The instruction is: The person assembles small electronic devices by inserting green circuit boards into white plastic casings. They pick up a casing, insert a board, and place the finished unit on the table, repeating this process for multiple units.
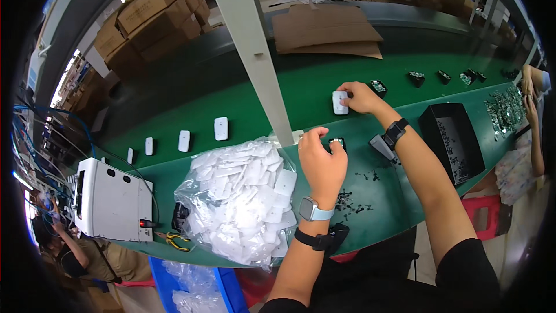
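Observation:
My right hand (360, 98) reaches over the green belt and pinches a white rounded rectangular cover (340, 104) by its right side. Below and to the left, my left hand (323, 165) is curled, its thumb against a small black housing (339, 140) with shiny parts inside; part of it is hidden by the thumb. Just beyond my right fingers stands another open black housing (378, 87). To the left of my left hand lies a large clear plastic bag (188, 188) full of white covers (246, 197).
White-covered units (221, 128) stand along the belt (255, 93) at left, black housings (416, 78) at right. A grey post (249, 46) rises mid-scene. A black bin (472, 139), loose small black parts (347, 202), pliers (174, 240) and a white machine (113, 200) surround me. A co-worker's hands (528, 95) are at far right.

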A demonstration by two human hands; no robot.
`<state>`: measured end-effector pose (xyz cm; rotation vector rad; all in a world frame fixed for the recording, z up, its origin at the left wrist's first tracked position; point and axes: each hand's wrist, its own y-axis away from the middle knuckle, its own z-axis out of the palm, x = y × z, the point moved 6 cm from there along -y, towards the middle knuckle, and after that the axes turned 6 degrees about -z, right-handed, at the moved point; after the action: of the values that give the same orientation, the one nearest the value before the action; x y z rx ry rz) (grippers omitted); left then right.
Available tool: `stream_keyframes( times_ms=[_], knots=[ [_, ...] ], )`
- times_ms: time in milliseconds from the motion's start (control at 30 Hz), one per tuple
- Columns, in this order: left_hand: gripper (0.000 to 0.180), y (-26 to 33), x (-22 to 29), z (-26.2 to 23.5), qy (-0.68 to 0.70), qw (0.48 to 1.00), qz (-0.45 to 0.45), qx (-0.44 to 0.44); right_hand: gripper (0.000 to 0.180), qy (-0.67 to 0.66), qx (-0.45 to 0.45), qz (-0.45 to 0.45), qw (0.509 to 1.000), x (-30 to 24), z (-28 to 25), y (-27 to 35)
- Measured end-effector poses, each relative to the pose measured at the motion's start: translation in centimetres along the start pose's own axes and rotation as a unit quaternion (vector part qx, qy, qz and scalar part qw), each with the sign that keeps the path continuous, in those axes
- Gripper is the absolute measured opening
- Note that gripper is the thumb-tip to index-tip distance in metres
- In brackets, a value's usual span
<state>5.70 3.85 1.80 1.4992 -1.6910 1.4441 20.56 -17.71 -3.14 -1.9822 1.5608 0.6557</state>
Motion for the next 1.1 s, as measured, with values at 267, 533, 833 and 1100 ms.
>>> stream_keyframes(
  times_ms=[267, 533, 833, 1100],
  knots=[
    [0.045, 0.2, -1.4, 0.5, -0.169, 0.980, -0.056, -0.089, 0.012, -0.051, 0.049, -0.099, 0.993, -7.8, -3.7, 9.8],
    [0.031, -0.2, -1.1, 0.5, -0.190, 0.975, -0.067, -0.091, 0.009, -0.056, -0.132, -0.208, 0.968, -9.2, 0.8, 16.1],
    [0.020, -0.3, -0.7, -0.4, -0.235, 0.971, -0.002, -0.041, 0.010, 0.002, -0.156, -0.231, 0.960, -9.3, 2.2, 16.8],
    [0.027, 0.1, -2.6, -3.9, -0.434, 0.872, -0.082, -0.213, 0.008, 0.024, -0.162, -0.213, 0.963, -8.5, 2.8, 16.9]
  ],
)
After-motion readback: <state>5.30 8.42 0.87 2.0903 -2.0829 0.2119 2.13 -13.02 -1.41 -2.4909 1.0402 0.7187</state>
